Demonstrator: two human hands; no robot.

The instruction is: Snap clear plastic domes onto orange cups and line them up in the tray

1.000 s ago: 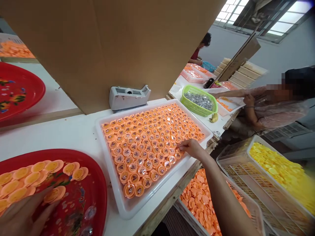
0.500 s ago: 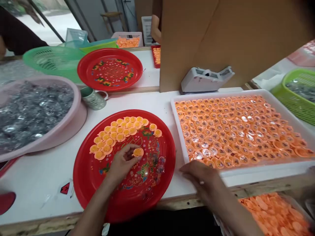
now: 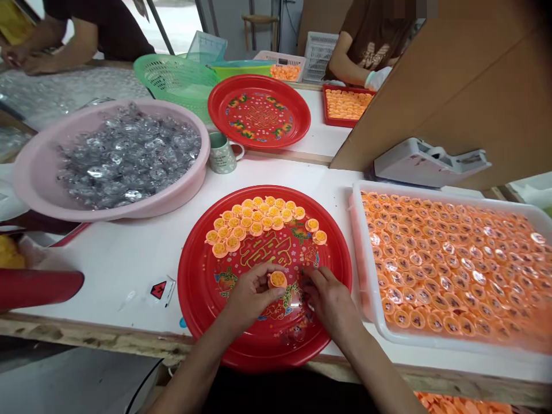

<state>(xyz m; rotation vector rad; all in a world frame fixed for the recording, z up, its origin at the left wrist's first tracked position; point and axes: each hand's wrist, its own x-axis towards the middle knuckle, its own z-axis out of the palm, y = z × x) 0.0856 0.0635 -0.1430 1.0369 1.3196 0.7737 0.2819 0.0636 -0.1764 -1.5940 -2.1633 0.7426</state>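
Observation:
My left hand (image 3: 252,293) pinches a small orange-yellow disc piece (image 3: 278,279) over the round red tray (image 3: 207,276) in front of me. Beside it, my right hand (image 3: 330,299) rests on the tray with curled fingers, its fingertips touching small clear pieces (image 3: 293,299) on the tray's surface; what it grips is hidden. Several more orange-yellow discs (image 3: 259,221) lie in rows at the tray's far side. At the right stands a white tray (image 3: 431,195) filled with orange caps (image 3: 452,259).
A pink basin (image 3: 172,195) of clear plastic pieces sits at the left, with a mug (image 3: 223,153) beside it. A second red tray (image 3: 259,112), green basket (image 3: 172,77), tape dispenser (image 3: 426,164) and cardboard wall (image 3: 466,86) stand behind. Other people work at the far tables.
My view swung left from the white tray to the red tray. My right hand left the white tray and came onto the red tray beside my left hand, which holds a disc.

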